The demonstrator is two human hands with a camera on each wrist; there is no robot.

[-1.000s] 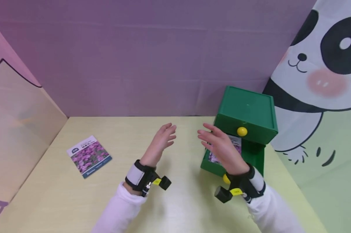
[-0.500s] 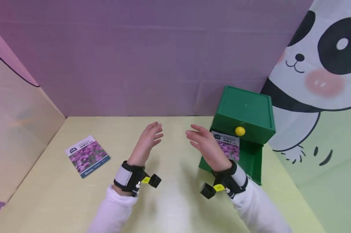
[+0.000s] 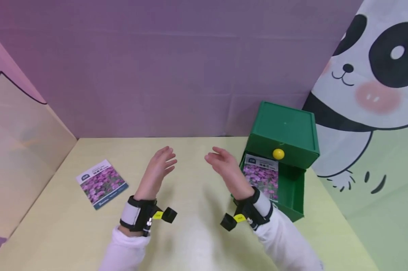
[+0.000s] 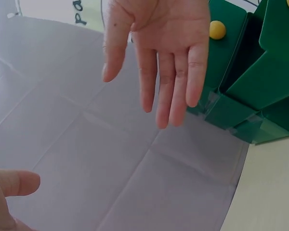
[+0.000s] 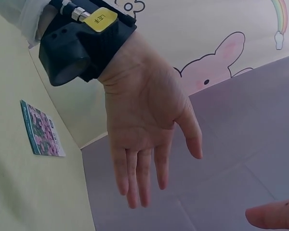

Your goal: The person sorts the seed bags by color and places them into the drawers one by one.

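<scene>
Both my hands hover over the pale table, fingers straight, palms facing each other, holding nothing. My left hand (image 3: pixel 159 165) is at mid-table; the right wrist view shows its open palm (image 5: pixel 143 126). My right hand (image 3: pixel 223 164) is just left of a green drawer box (image 3: pixel 283 128); the left wrist view shows its palm (image 4: pixel 164 48). The box's lower drawer (image 3: pixel 290 188) is pulled out with a purple-flower seed packet (image 3: pixel 262 177) lying in it. The upper drawer, with a yellow knob (image 3: pixel 278 153), is pushed in. A second seed packet (image 3: pixel 101 182) lies flat on the table to the left.
A purple back wall (image 3: pixel 177 75), a pink side panel (image 3: pixel 17 143) on the left and a panda-print panel (image 3: pixel 370 86) on the right enclose the table (image 3: pixel 197 241). The green box stands in the back right corner.
Both hands have drifted left and back toward me, away from the green box. The packet in the open drawer, earlier partly covered by my right hand, now shows fully.
</scene>
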